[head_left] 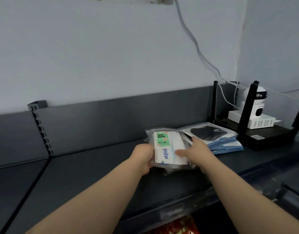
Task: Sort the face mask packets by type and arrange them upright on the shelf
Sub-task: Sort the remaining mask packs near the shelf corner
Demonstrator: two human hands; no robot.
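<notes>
Packet bundle in hand at shelf, flat stack alongside.
The left hand [143, 155] gripped the left edge of the clear mask packets [169, 147], green "FACE MASK" label facing up. The right hand [196, 147] lay on their right side, fingers straight, thumb on the front. The bundle sat low over the shelf [94, 166]; contact could not be determined. A stack [218, 137] lay flat just right, beside the router [260, 139].

At the far right a black router [256, 139] with upright antennas carries a white vented box [261, 123] and a white dome camera [259, 102], grey cables [196, 46] trail down the pale wall toward them, a slotted metal upright [41, 129] stands at the left, and red packaging [177, 228] shows at the bottom edge.
</notes>
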